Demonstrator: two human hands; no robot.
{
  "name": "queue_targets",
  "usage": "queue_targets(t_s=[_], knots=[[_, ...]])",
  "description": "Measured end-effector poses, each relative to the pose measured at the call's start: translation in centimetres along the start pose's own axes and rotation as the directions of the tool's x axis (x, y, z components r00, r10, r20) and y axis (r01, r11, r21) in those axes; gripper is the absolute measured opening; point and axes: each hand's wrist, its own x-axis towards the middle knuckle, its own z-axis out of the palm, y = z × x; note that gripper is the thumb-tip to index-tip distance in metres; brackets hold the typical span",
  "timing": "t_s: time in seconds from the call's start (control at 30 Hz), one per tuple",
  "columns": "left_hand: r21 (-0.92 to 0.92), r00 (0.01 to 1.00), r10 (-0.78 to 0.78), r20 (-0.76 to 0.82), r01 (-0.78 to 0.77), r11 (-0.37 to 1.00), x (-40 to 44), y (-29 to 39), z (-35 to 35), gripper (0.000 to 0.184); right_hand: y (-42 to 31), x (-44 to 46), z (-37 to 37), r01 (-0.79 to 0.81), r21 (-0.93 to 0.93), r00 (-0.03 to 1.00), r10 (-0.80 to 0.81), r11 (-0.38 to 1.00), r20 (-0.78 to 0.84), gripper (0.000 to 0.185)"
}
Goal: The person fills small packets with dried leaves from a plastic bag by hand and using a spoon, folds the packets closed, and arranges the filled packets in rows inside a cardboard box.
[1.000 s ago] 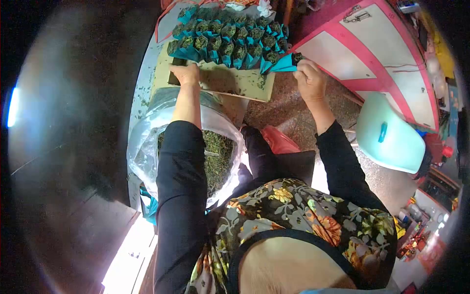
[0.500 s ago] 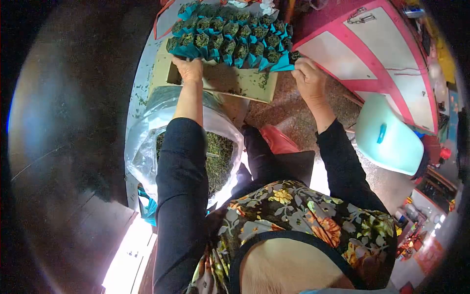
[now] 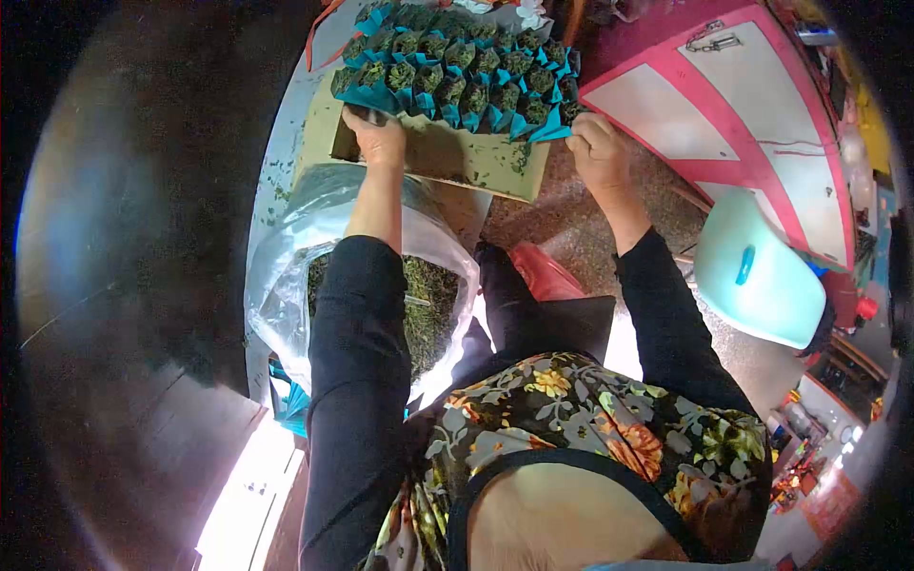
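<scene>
Several rows of small blue bags (image 3: 447, 90), their open tops showing dark green plant matter, stand close together at the top of the view. My left hand (image 3: 379, 138) is at the near left edge of the rows, its fingers curled at the base of the blue bags; the fingertips are partly hidden. My right hand (image 3: 597, 152) pinches the blue material at the right end of the front row. Below the bags lies a shallow cardboard tray (image 3: 495, 167) with green crumbs in it.
A clear plastic sack (image 3: 276, 295) of loose green matter stands below the tray, under my left forearm. To the right are a pink and white door panel (image 3: 657, 109) and a pale turquoise chair (image 3: 757, 266). Red plastic (image 3: 545, 271) lies between them and the sack.
The bags have shifted slightly right with my left hand, which has also moved right. The front row's right end now sits closer to my right hand, which still pinches the blue material.
</scene>
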Motion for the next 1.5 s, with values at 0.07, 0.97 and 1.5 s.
queue_targets(t_s=[0.07,0.97,1.5], knots=[[0.096,0.999,-0.018,-0.042,0.022,0.995,-1.1,0.8,0.0,0.087,0.2,-0.1,0.2,0.002,0.02,1.0,-0.002,1.0,0.018,0.008],[0.16,0.986,-0.141,0.086,0.126,0.979,-4.1,-4.1,8.2,0.065,2.5,0.1,2.6,0.079,-0.024,0.996,-0.078,0.997,0.036,0.005],[0.004,0.995,-0.063,0.083,0.063,0.998,-5.0,-3.3,8.6,0.07,4.2,0.8,3.2,0.073,-0.058,0.995,-0.069,0.996,0.075,0.011]])
